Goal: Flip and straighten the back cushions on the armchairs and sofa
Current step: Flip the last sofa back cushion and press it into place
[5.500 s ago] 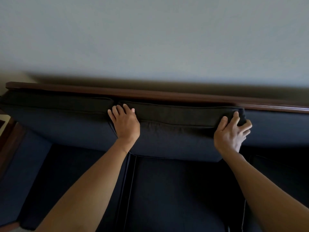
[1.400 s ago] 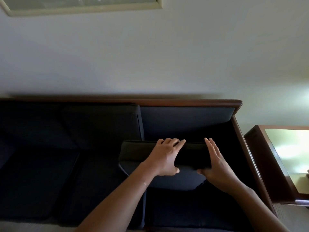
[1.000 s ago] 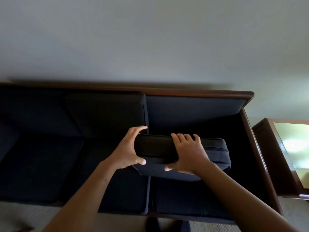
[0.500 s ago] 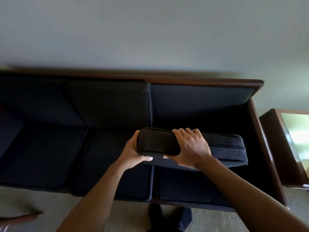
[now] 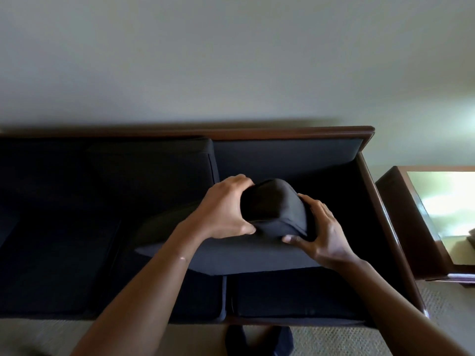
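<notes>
I hold a dark navy back cushion [image 5: 246, 255] off the sofa [image 5: 288, 160], turned so one narrow end [image 5: 275, 204] points up between my hands. My left hand [image 5: 223, 209] grips that end from the left, thumb underneath. On the right side of the same end sits my right hand [image 5: 321, 232], fingers spread along the edge. The cushion's flat face slopes down toward me and hangs over the two right seat cushions. Behind it the right section of the sofa back is bare. The middle back cushion [image 5: 149, 168] stands in place against the sofa back.
A wooden rail [image 5: 282, 131] caps the sofa back, and a wooden arm [image 5: 385, 227] runs down its right side. A side table with a glossy top [image 5: 442, 217] stands right of the sofa. Beige carpet [image 5: 437, 301] lies in front, with my dark shoes [image 5: 257, 340] at the bottom.
The cushion has turned from lying level across my hands to end-up. My left hand moved up on the left of that end and my right hand shifted to its right edge.
</notes>
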`<action>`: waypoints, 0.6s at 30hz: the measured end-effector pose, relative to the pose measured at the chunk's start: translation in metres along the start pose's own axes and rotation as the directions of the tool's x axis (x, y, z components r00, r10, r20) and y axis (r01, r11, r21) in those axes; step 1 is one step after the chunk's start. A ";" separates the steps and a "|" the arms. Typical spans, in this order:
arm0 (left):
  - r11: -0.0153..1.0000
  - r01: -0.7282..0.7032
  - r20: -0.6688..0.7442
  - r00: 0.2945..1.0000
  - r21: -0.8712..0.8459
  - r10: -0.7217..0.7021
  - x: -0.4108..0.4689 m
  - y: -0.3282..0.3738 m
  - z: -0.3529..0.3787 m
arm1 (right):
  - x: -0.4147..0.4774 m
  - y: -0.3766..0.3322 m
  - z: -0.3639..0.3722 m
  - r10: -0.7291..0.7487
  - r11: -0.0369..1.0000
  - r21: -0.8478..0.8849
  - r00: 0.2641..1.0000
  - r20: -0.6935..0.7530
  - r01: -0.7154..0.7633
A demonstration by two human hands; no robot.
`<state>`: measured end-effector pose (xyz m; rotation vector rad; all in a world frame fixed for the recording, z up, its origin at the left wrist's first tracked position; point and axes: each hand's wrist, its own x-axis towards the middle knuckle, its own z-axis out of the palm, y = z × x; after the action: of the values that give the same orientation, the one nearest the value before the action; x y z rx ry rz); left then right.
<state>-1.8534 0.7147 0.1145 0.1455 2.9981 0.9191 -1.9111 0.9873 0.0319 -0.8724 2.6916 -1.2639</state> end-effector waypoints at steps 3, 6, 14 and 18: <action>0.995 -0.010 0.122 0.993 0.101 -0.003 0.011 -0.005 0.056 | -0.018 0.020 0.024 0.138 0.977 0.150 0.983 0.121 -0.155; 0.995 -0.010 0.185 0.983 0.096 -0.008 0.003 -0.017 0.129 | -0.038 0.037 0.055 0.434 0.836 0.268 0.876 0.211 -0.479; 0.969 -0.095 0.067 0.994 0.228 0.082 -0.054 -0.064 0.186 | -0.072 0.070 0.091 0.625 0.761 0.213 0.781 0.013 -0.613; 0.942 0.093 -0.132 0.990 0.322 -0.052 -0.078 -0.115 0.156 | -0.067 0.063 0.108 0.608 0.789 0.268 0.767 -0.206 -0.553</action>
<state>-1.7817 0.7001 -0.0815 -0.0235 3.2205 0.4309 -1.8558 0.9775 -0.0982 0.2015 2.6279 -1.5169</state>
